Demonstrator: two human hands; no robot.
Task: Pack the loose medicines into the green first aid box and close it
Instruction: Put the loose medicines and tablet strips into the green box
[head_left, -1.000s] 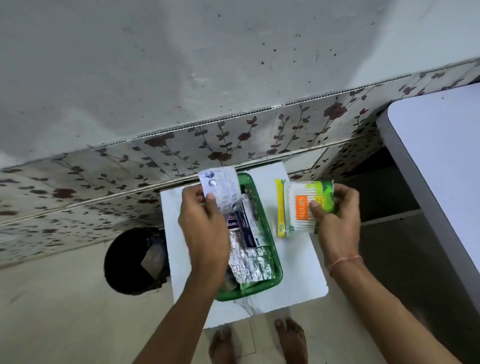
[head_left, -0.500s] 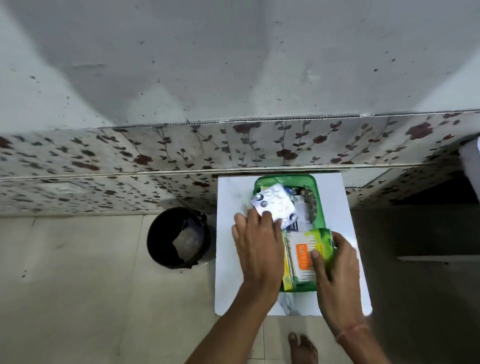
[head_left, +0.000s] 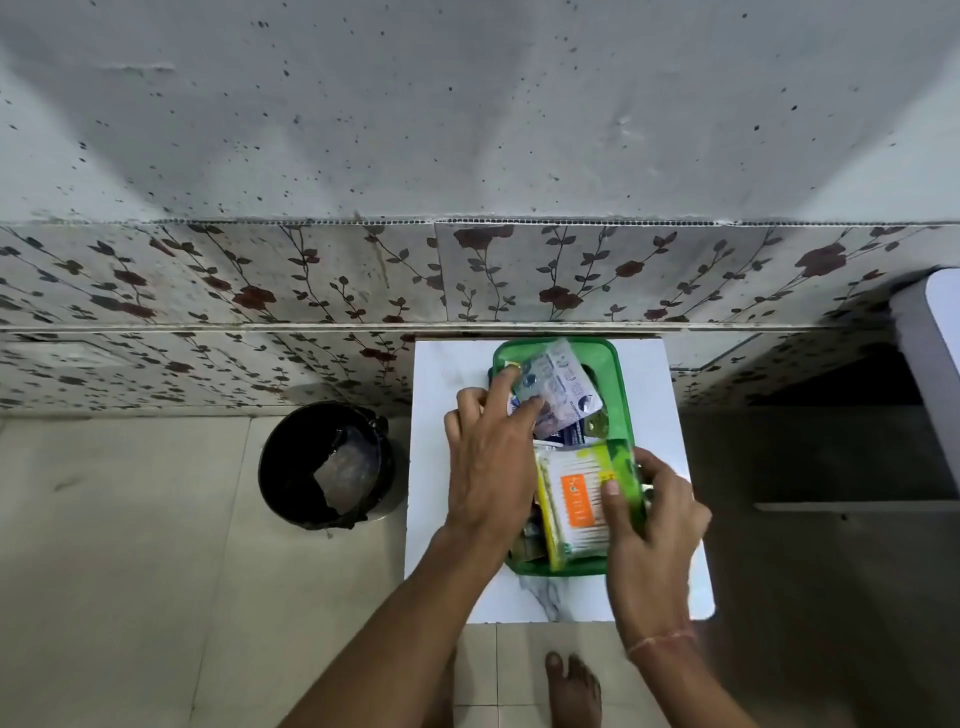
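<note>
The green first aid box (head_left: 622, 395) stands open on a small white table (head_left: 660, 405), with packets and strips inside it. My left hand (head_left: 488, 462) holds a silver blister strip (head_left: 558, 387) over the far half of the box, fingers pinching its near edge. My right hand (head_left: 649, 525) grips a clear pack of cotton buds (head_left: 579, 501) with an orange label and green end, lying inside the near half of the box. A dark blue medicine packet (head_left: 574, 434) shows between strip and pack. No lid is visible.
A black waste bin (head_left: 327, 465) stands on the tiled floor left of the table. The floral-tiled wall (head_left: 467, 275) runs right behind the table. A white tabletop edge (head_left: 935, 338) juts in at the right. My bare foot (head_left: 571, 686) is below the table's front edge.
Both hands have come down from above the table into the box: the cotton bud pack moved from the right of the box into its near half, and the blister strip dropped lower over the far half.
</note>
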